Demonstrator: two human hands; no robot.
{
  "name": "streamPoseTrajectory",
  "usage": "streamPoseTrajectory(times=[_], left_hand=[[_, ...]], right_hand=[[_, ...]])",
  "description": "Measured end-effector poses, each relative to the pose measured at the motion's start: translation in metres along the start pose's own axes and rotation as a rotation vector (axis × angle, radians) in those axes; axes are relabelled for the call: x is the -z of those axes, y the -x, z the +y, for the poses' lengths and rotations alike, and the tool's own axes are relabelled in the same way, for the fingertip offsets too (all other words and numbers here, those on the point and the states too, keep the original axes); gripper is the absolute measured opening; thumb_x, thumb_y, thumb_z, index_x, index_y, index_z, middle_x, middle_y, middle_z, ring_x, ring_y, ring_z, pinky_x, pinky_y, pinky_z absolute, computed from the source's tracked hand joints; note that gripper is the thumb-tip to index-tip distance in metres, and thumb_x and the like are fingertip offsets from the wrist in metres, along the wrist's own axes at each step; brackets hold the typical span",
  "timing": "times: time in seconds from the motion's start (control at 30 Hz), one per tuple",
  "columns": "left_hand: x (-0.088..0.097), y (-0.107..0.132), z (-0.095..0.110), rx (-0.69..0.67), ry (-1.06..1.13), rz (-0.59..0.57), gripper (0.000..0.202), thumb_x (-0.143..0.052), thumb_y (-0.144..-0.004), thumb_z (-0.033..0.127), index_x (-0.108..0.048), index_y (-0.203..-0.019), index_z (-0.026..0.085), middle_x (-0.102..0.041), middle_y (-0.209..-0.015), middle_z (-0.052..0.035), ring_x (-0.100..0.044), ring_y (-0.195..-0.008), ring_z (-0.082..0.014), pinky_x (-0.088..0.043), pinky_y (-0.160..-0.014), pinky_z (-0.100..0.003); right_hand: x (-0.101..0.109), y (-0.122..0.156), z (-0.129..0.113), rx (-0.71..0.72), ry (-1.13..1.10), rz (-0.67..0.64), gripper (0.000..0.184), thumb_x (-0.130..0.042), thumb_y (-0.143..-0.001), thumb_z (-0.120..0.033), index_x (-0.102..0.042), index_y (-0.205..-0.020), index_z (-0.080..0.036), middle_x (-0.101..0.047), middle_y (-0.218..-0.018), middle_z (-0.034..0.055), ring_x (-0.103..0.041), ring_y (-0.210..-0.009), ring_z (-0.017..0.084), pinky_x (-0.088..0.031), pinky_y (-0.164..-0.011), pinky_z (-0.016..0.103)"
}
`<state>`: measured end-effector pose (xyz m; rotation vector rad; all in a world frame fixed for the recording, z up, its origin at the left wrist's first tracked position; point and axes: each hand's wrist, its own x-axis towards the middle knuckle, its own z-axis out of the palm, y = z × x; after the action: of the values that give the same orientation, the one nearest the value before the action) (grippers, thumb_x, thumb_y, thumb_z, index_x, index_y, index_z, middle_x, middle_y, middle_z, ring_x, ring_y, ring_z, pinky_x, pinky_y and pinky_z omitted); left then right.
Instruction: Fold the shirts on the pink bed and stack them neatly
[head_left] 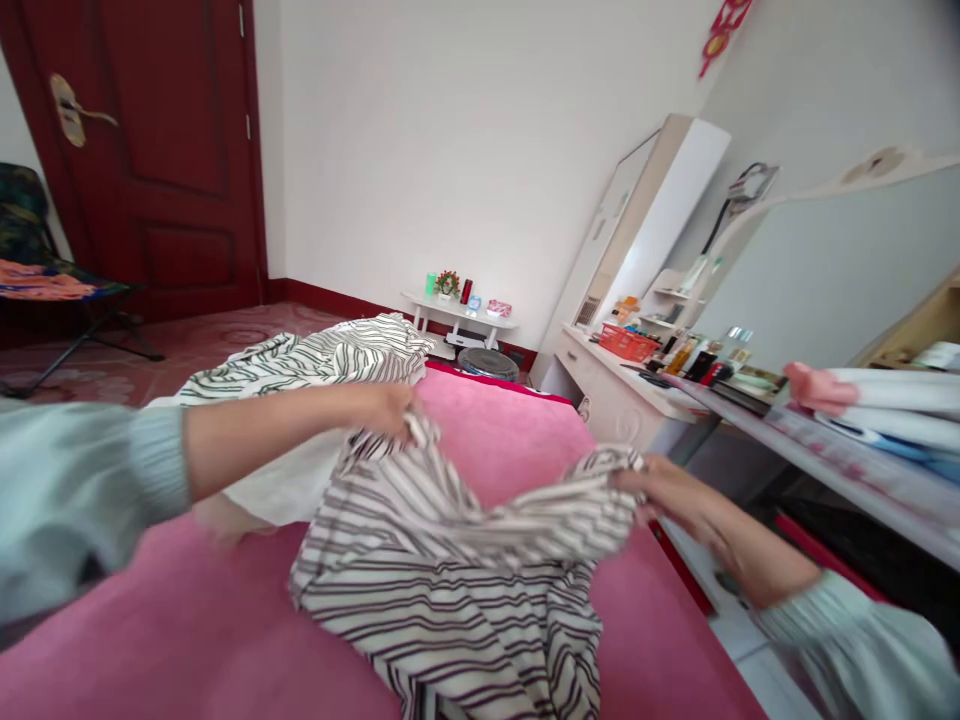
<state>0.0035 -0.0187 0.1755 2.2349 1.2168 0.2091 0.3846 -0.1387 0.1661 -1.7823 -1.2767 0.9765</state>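
Observation:
A black-and-white striped garment (450, 590) is spread over the pink bed cover (150, 620); its exact kind is not plain. My left hand (386, 410) is closed on its upper left edge, slightly blurred. On the other side, my right hand (660, 485) grips the upper right edge, and the cloth sags between both hands. Beyond my left forearm lies a heap of striped fabric (322, 355) with thinner dark stripes. Some plain white cloth (292, 480) shows beneath that arm, partly covered by the garment.
A white dressing table (630, 375) with a red basket (628, 342) and bottles stands to the right, under a mirror (840, 270). A low white stand (457, 312) is against the far wall. A folding chair (52, 275) and a dark red door (142, 150) are at left.

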Motion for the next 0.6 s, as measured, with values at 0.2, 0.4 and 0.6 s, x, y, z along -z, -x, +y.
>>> streamPoseTrajectory(times=[0.2,0.4,0.6], left_hand=[[-0.008,-0.055,-0.014,-0.122,-0.148,0.766,0.07,-0.067,-0.07,0.028,-0.041,-0.133,0.014,-0.045,-0.129,-0.0134,-0.041,-0.122,-0.0298,-0.031,-0.104,-0.041],[-0.122,0.058,-0.017,-0.442,-0.093,0.207,0.041,-0.057,-0.083,0.034,-0.054,-0.123,0.029,-0.043,-0.137,-0.0053,-0.041,-0.125,-0.0238,-0.031,-0.106,-0.035],[-0.138,0.134,-0.014,-0.504,-0.056,0.07,0.053,-0.064,-0.075,0.048,-0.052,-0.125,0.034,-0.046,-0.133,-0.004,-0.045,-0.119,-0.0244,-0.035,-0.102,-0.033]], right_hand=[[-0.011,-0.071,0.004,0.246,-0.151,0.521,0.056,-0.069,-0.064,-0.033,-0.055,-0.116,-0.015,-0.051,-0.128,0.0166,-0.059,-0.1,0.027,-0.052,-0.078,0.038],[-0.061,0.042,0.068,0.453,0.173,0.14,0.036,-0.06,-0.077,-0.037,-0.061,-0.109,-0.021,-0.058,-0.119,0.0104,-0.054,-0.11,0.026,-0.05,-0.087,0.038],[-0.09,0.142,0.076,0.64,0.594,-0.161,0.028,-0.056,-0.084,-0.036,-0.061,-0.11,-0.028,-0.06,-0.115,0.0072,-0.056,-0.107,0.023,-0.046,-0.091,0.033]])
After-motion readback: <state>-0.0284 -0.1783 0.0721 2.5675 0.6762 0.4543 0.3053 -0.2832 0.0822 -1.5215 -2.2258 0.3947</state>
